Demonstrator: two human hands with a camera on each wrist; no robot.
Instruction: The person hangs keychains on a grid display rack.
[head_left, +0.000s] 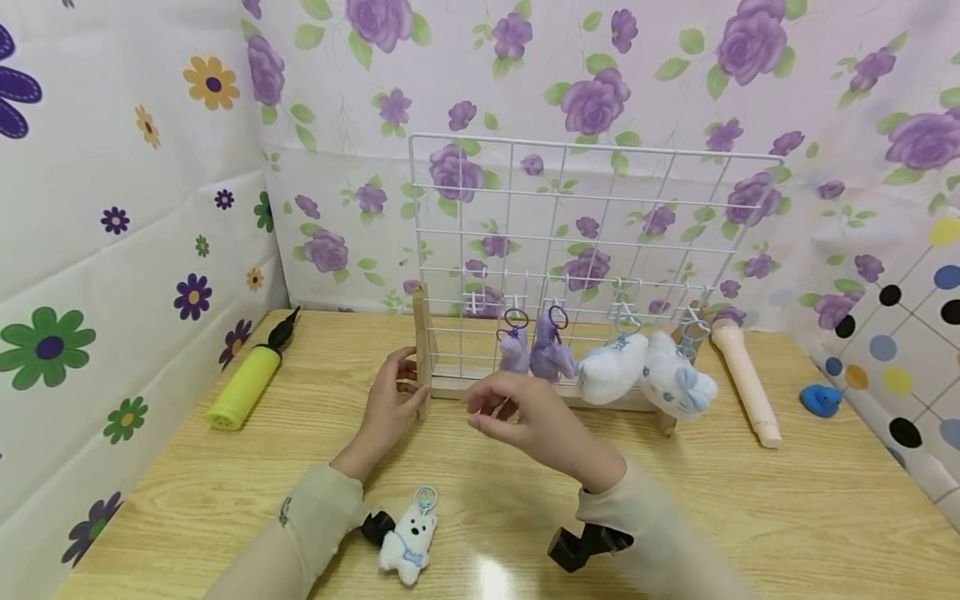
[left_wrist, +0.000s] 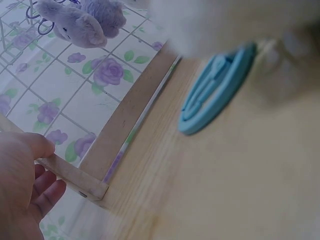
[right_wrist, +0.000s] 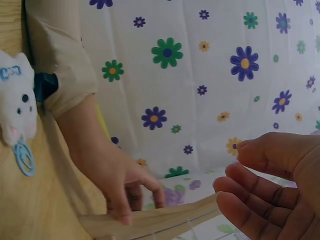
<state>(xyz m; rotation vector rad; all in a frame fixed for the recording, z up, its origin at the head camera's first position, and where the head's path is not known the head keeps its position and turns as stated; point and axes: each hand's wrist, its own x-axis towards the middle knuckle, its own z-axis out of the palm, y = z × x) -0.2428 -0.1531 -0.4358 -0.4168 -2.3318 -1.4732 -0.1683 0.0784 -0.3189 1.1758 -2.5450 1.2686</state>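
Observation:
A white wire grid rack [head_left: 573,197] stands upright in a wooden stand. My left hand [head_left: 392,396] grips the stand's left wooden post [head_left: 422,333], thumb on one side and fingers on the other. My right hand [head_left: 528,417] hovers before the rack's lower bar, its fingers loosely bent around nothing. Two purple plush keychains [head_left: 553,354] and two white plush keychains [head_left: 613,371] hang from hooks on the grid. One white dog plush keychain [head_left: 408,542] with a blue ring lies on the table near my left forearm; the ring [left_wrist: 217,90] looms large in the left wrist view.
A yellow-green hand pump [head_left: 246,387] with a black nozzle lies at the left. Right of the rack lie a pale pink stick-shaped thing [head_left: 746,383] and a small blue toy [head_left: 821,401]. Flowered cloth [head_left: 330,83] lines the back of the wooden table [head_left: 480,475].

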